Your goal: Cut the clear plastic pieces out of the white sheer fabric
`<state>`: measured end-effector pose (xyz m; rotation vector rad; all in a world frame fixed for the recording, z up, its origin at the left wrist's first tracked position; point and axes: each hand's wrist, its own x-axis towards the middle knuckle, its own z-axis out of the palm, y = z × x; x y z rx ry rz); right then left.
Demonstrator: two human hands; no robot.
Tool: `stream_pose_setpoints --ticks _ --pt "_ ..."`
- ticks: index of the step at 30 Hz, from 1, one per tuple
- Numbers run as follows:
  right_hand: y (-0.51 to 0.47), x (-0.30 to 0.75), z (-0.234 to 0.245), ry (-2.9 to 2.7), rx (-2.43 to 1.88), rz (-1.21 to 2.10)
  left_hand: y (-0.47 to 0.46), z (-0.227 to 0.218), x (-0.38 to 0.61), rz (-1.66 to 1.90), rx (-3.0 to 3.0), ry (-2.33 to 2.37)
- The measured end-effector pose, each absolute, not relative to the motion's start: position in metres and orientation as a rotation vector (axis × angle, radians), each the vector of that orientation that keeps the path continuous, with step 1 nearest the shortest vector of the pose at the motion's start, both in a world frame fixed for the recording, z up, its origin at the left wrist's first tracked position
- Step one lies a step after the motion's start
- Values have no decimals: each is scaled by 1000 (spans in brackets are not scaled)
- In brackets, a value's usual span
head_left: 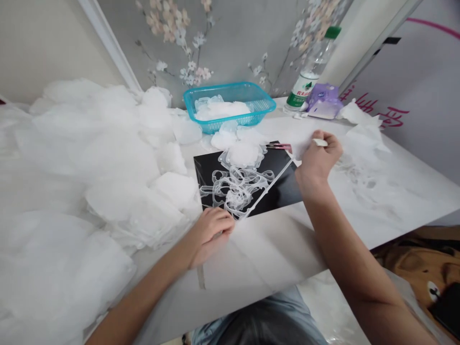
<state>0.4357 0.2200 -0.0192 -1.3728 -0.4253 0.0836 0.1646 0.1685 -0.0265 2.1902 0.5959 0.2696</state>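
Note:
A thin, translucent white strip (269, 188) runs taut on a slant between my two hands. My left hand (213, 235) is closed on its lower end at the near edge of a black board (287, 184). Raised past the board's right side, my right hand (320, 155) is closed on the upper end, and a small white cover shows on one of its fingers. A tangle of clear strips (237, 187) lies on the board. Behind it sits a stack of translucent white pieces with scalloped edges (242, 153). A small pink-handled cutting tool (283, 147) rests at the board's far edge.
Large heaps of translucent white sheets (93, 134) cover the left side. A blue basket (266, 105) with white pieces stands at the back. Behind on the right are a water bottle (305, 86), a purple packet (325, 100) and crumpled white tissue (361, 120).

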Motion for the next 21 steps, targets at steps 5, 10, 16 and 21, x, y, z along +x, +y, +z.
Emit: stream_pose_setpoints --ticks 5,10,16,21 --pt "214 402 -22 -780 -1331 259 163 -29 165 418 2230 794" --pt "192 364 -19 -1150 -1386 93 165 -28 154 889 1862 1037" --pt "161 332 -23 -1978 -872 -223 169 -29 156 742 1026 941" --pt "160 328 -19 -1921 -811 -73 171 -35 157 925 837 1217"
